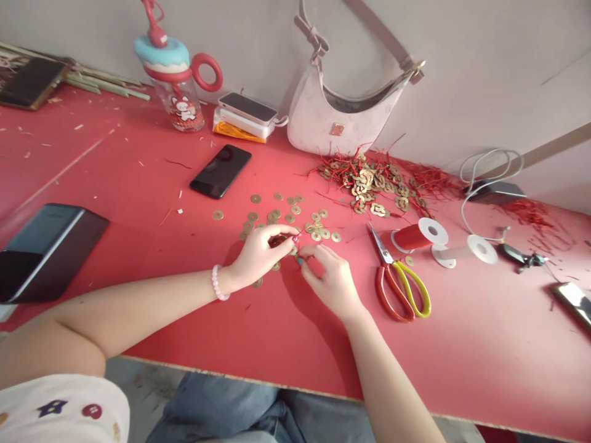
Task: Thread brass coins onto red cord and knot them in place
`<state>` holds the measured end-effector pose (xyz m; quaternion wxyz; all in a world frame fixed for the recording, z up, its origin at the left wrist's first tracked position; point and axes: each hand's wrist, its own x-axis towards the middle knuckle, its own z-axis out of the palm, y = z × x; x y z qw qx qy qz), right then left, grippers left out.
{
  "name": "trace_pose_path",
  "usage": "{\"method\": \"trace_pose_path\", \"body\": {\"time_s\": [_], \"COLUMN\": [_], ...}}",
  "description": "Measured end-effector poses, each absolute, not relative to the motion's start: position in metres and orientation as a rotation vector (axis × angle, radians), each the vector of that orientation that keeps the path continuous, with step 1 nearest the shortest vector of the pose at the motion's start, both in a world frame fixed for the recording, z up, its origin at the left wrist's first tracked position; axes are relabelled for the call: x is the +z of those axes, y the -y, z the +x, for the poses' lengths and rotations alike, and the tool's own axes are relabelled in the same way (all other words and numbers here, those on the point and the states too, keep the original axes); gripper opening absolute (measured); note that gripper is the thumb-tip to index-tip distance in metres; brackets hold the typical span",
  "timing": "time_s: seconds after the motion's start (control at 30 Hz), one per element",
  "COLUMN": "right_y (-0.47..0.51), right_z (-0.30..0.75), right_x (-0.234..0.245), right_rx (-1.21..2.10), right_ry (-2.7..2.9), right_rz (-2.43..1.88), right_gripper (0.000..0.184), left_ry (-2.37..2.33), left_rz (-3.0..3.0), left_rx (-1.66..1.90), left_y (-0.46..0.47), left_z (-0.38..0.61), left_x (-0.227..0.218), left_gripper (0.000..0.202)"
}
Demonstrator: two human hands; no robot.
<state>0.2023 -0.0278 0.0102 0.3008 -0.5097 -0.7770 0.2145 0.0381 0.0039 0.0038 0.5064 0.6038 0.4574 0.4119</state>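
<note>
My left hand (258,255), with a pink bead bracelet (219,283) at its wrist, pinches a thin red cord (302,232) between thumb and forefinger. Close beside it, my right hand (333,280) has its fingertips pressed together on the lower part of the cord; the exact grip is too small to see. A brass coin with a hole (293,251) shows between the hands; whether it is on the cord I cannot tell. Loose brass coins (289,218) lie scattered just beyond my fingers. Farther back, a heap of coins tied with red cord (367,179) rests against the handbag.
Right of my hands lie scissors (399,283), a red cord spool (420,235) and a pale spool (466,251). Behind stand a handbag (344,126) and a drinking cup (180,92). A black phone (221,171) and a dark box-like object (50,252) lie leftward on the red table (286,332).
</note>
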Motion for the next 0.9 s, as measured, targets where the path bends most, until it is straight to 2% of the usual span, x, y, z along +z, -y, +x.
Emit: {"method": "trace_pose_path", "body": {"time_s": [0.47, 0.77, 0.9], "right_y": [0.032, 0.027, 0.026], "right_z": [0.205, 0.215, 0.215], "right_x": [0.017, 0.022, 0.019], "right_rx": [0.432, 0.268, 0.442], "right_ry": [2.218, 2.026, 1.938], "right_rz": [-1.195, -1.198, -1.332], "right_gripper": [0.021, 0.025, 0.024], "left_ry": [-1.126, -0.992, -0.945], "left_rz": [1.557, 1.756, 1.770], "left_rx": [1.009, 0.930, 0.891], "left_y": [-0.005, -0.004, -0.002], "left_z": [0.038, 0.040, 0.040], "left_x": [0.004, 0.007, 0.008], "left_gripper": [0.016, 0.015, 0.015]}}
